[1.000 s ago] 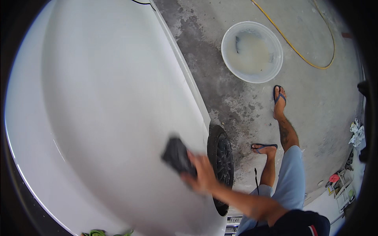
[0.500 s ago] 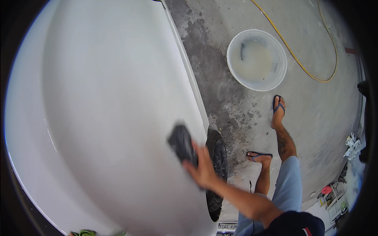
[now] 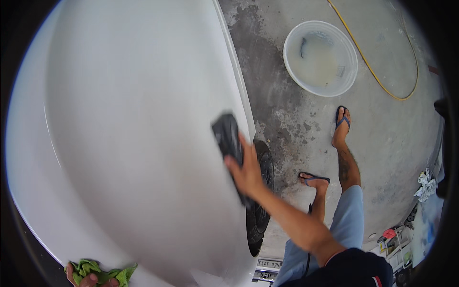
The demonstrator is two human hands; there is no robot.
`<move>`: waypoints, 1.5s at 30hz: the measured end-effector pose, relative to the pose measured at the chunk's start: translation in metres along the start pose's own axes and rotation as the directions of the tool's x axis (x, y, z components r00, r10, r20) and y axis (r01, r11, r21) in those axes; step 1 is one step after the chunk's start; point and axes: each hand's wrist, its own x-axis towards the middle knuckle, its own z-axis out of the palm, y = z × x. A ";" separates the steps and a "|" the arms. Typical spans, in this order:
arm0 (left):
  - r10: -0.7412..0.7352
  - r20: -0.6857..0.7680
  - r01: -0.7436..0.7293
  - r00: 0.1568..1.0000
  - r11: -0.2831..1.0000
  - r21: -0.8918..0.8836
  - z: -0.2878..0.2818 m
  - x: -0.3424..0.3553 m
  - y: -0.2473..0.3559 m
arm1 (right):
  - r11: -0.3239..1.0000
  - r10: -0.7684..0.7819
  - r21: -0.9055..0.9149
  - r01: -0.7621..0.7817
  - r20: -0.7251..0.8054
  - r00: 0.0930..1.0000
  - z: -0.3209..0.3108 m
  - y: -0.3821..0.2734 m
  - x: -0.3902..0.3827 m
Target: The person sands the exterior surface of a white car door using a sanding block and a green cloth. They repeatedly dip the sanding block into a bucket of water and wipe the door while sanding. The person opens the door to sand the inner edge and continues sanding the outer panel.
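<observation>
My right hand (image 3: 246,170) is closed around a long black block (image 3: 226,131) that looks like a sanding block. The block lies against the smooth white car panel (image 3: 143,143), close to its right edge, and is slightly blurred. At the lower left edge, the fingers of my left hand (image 3: 89,280) grip a crumpled green cloth (image 3: 125,274) by the panel's rim. Most of that hand falls outside the picture. A black tyre (image 3: 260,191) shows beneath the panel, beside my right wrist.
A white round tub (image 3: 320,88) of cloudy water, with a dark item in it, stands on the stained concrete floor (image 3: 272,95). A yellow hose (image 3: 366,60) curves past it. My sandalled feet are below. White crumpled material (image 3: 424,185) and a cluttered rack (image 3: 399,244) are at the right.
My right hand and the black block have moved farther up along the panel. The view has shifted, and the green cloth with my left fingers now shows more fully at the lower left.
</observation>
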 end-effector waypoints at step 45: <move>-0.052 0.000 0.052 0.999 0.995 0.087 0.003 0.017 0.001 | 0.892 -0.452 -0.006 0.452 -0.049 0.891 -0.012 -0.149 0.111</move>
